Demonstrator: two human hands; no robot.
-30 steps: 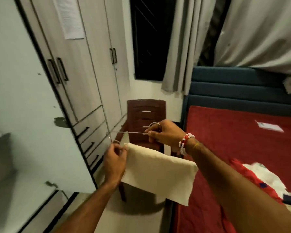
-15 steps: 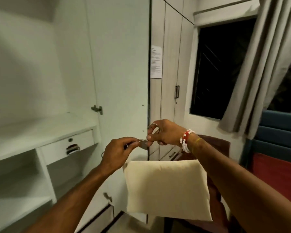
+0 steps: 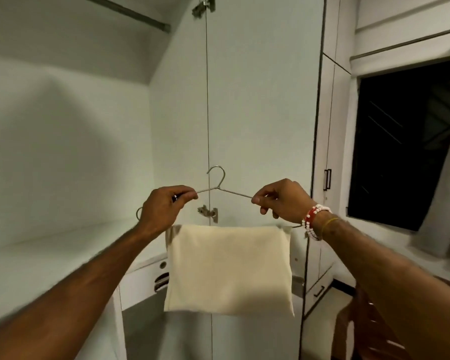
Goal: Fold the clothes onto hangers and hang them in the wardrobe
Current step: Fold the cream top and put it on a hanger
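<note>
A thin metal wire hanger [image 3: 217, 182] is held up level in front of the open wardrobe, hook pointing up. My left hand [image 3: 164, 207] pinches its left shoulder and my right hand [image 3: 281, 201] pinches its right shoulder. A folded cream cloth [image 3: 229, 271] hangs over the hanger's bottom bar, flat and square. The wardrobe's metal rail [image 3: 130, 12] runs across the top left, well above the hook. The ends of the hanger's bottom bar are partly hidden by my hands and the cloth.
The open wardrobe door [image 3: 257, 100] stands straight ahead, with hinges on its left edge. A white shelf [image 3: 50, 255] and a drawer [image 3: 146, 279] sit low on the left. Closed wardrobe doors, a dark window [image 3: 405, 141] and a brown chair [image 3: 361, 328] are to the right.
My view has swung left and upward into the wardrobe. Both hands have spread apart along the hanger's shoulders and lifted it, so the hook now shows upright.
</note>
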